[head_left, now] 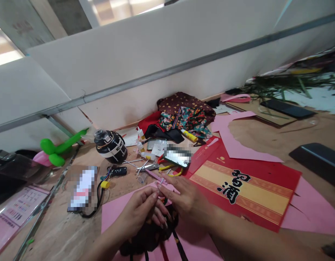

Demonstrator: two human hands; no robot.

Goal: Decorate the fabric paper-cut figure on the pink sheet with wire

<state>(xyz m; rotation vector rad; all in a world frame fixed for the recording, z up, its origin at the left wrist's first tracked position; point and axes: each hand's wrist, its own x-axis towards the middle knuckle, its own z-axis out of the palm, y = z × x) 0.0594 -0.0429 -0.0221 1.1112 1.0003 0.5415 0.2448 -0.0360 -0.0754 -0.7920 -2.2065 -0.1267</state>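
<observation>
My left hand (141,210) is closed, its thumb and forefinger pinched together above a dark bundle of fabric (145,237) with hanging straps. Close beside it, my right hand (181,195) is closed around a thin pink strip (156,176) that sticks up past the fingertips. The fingertips of both hands nearly meet. What my left fingers pinch is too small to make out. Under the bundle lies pink paper (115,210). Just beyond my hands are scissors (147,167) with yellow and red handles.
To the right lies a red box (265,192) on pink sheets. A black jar (113,146), small glue bottles (148,156), phones (83,188) and a key fob (118,171) stand or lie beyond and left. Folded cloth (186,112) rests by the white wall, a green balloon (57,148) at left.
</observation>
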